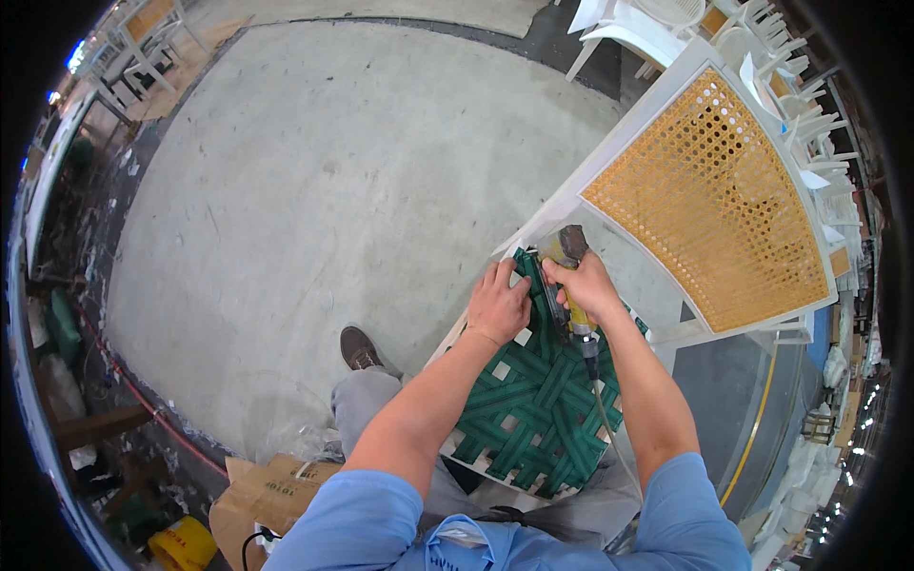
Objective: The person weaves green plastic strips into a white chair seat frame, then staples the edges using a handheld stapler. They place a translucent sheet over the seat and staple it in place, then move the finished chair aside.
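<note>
A white chair frame (562, 211) stands tilted before me, its seat woven from dark green webbing (533, 390). My right hand (588, 287) is wrapped round a yellow and black air stapler (577, 324), whose nose is at the seat's far corner beside the backrest. From the tool's lower end a thin air hose (609, 428) runs down towards my lap. My left hand (500, 305) has its fingers bent onto a green strap end at the seat's far left edge, close beside the stapler. The fingertips' hold is partly hidden.
The chair's cane backrest (714, 205) rises at the right. Several white chairs (781, 86) are stacked at the far right. Cardboard (276, 495) and clear plastic lie by my left leg, with a yellow bucket (186, 544) farther left. A red hose (171, 433) crosses the floor at left.
</note>
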A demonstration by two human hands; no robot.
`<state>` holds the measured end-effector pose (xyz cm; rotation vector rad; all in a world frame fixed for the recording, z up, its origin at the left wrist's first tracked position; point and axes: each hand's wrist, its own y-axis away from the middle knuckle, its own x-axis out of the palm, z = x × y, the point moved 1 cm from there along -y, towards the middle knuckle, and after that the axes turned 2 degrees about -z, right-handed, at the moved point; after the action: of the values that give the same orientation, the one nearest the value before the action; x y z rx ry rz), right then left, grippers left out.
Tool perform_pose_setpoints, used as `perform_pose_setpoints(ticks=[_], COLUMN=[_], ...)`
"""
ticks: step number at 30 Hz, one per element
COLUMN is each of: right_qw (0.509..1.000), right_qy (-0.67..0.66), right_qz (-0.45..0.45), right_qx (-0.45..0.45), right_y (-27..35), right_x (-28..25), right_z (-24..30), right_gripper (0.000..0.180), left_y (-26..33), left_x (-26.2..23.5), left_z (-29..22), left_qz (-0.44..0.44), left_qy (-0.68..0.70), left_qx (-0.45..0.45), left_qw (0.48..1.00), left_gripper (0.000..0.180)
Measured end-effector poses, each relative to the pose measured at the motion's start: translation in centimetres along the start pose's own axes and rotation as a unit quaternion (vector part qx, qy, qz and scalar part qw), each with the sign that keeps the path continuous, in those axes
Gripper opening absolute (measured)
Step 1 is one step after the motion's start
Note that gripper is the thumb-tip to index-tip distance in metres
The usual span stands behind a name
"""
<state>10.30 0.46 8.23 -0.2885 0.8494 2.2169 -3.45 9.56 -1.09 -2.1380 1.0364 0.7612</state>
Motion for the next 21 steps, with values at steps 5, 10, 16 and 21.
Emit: perform_pose_setpoints(ticks=[5,10,16,21], right_qw=[1.0,1.0,0.993,0.974], right_qy=[0.002,-0.005,-0.111,-0.156], right_qz=[-0.011,0.005,-0.02,-0.156], right_qx=[-0.003,0.026,-0.019,0.037], right_y=[-0.3,0.4,9.1,26.4], right_x=[0.0,-1.5,-6.5,-15.1], right_z=[-0.3,-0.9,-0.1,-5.3], right_gripper=[0.029,0.029,0.035,0.034], left_y=[0.3,0.3,0.0,-1.2], left_x=[0.0,0.1,0.1,0.5], left_z=[0.2,-0.6,0.4,-1.9], left_qz=[-0.004,-0.002,0.0,0.045], left_qy=[-0.002,0.003,0.014,-0.042], left_qx=[0.007,0.015,-0.027,-0.06], left_qw=[1.0,1.0,1.0,0.996], left_gripper=[0.031,0.031,0.04,0.047])
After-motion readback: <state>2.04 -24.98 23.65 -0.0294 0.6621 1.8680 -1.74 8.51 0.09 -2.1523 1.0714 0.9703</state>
